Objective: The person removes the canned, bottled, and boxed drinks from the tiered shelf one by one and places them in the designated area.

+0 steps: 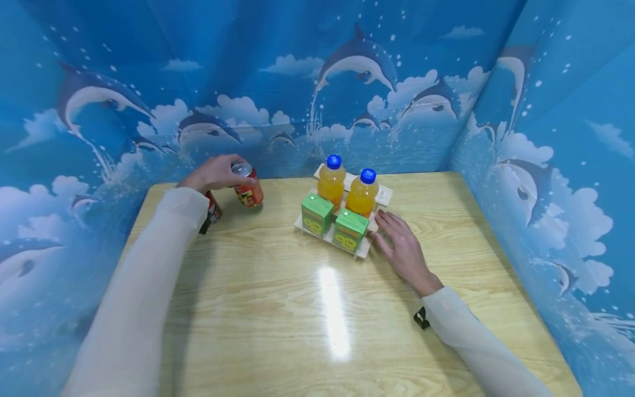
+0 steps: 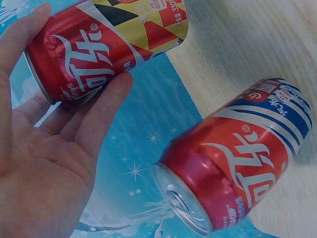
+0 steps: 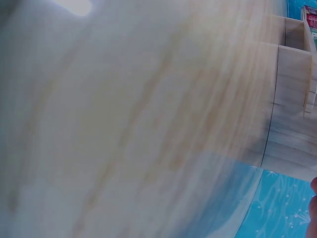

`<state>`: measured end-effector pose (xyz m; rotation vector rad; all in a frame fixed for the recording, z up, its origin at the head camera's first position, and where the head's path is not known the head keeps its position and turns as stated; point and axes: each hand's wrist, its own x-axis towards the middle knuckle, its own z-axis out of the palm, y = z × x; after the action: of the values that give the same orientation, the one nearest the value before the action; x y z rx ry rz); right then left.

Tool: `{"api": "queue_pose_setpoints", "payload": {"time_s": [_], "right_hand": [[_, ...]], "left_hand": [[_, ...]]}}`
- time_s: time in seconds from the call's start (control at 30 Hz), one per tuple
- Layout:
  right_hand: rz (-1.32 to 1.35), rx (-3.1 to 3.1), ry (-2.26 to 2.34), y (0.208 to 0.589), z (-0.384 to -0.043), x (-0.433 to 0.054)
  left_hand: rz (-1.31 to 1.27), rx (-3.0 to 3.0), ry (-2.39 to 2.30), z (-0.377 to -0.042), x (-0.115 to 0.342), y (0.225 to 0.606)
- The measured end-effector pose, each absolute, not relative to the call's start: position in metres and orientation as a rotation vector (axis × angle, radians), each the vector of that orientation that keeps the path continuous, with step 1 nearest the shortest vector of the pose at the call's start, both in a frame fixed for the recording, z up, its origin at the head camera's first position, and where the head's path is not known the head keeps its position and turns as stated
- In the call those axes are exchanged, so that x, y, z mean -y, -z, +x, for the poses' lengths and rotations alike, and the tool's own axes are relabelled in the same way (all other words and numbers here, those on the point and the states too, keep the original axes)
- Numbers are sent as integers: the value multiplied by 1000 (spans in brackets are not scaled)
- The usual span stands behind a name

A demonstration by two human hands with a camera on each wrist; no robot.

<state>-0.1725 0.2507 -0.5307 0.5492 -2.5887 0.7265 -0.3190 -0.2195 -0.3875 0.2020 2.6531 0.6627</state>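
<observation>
Striped can (image 2: 237, 158): red with blue and white bands, on the desk (image 1: 258, 298) at the far left; in my head view the left wrist hides much of it.
Left grip (image 1: 215, 172): clamped, fingers and thumb curled round the top end of the held can (image 1: 249, 194).
Held can: red, yellow and black, far left, just right of the striped can; I can't tell whether its base touches the desk.
Wooden rack (image 1: 364, 249): pale, near the far middle, well right of both cans.
Green boxes (image 1: 350, 230): two, side by side on the rack's near part.
Orange bottles (image 1: 331, 182): two, blue-capped, on the rack's far part.
Right grip (image 1: 404, 248): I see thumb and fingers apart, at the rack's right edge, seemingly touching it.
Dolphin backdrop (image 1: 278, 44): blue, beyond the desk's far edge and along its right side.
</observation>
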Motion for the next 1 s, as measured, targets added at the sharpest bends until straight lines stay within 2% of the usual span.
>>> {"api": "queue_pose_setpoints", "payload": {"time_s": [0.37,1.0], "right_hand": [[561,2565,-741,531,-174,-250],[568,2550,-742,530,-173,-250]], "left_hand": [[137,-2601,-650,-315,224,391],[177,-2578,-604,-313,231,403]]}}
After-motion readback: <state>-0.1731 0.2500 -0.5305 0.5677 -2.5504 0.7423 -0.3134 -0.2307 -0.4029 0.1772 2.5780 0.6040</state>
